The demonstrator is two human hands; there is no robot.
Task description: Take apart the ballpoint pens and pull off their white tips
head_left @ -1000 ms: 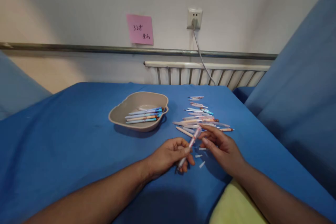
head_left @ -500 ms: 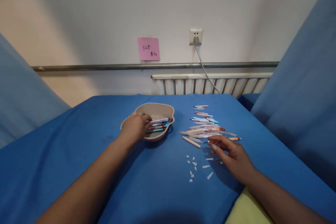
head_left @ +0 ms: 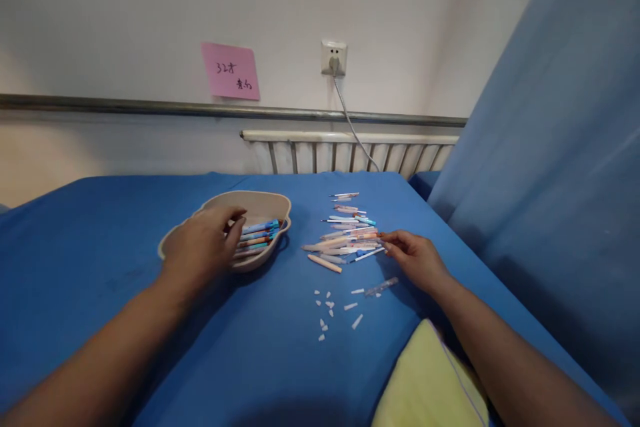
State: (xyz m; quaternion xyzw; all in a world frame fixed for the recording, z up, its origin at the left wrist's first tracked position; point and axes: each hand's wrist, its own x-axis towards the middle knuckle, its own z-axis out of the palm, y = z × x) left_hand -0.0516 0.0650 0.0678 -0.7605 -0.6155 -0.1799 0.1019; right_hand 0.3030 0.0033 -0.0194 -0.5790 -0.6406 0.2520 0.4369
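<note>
A beige basin holds several pens with blue, brown and pale barrels. Over its left side is my left hand, fingers curved, with a gap between thumb and forefinger and nothing visible in them. My right hand is at the right end of a pile of pen parts. Its thumb and forefinger pinch the end of a thin white pen refill, close to a brown-ended orange barrel. A peach barrel lies at the pile's front edge.
Small white tips, short white tubes and a clear barrel lie in front of the pile. A yellow cloth is near my right forearm. Behind the blue-covered table stands a radiator; a blue curtain hangs on the right.
The view has turned to the right. My left hand has drawn back slightly from the pens in the basin. My right hand has moved away from the loose pieces, uncovering the clear barrel.
</note>
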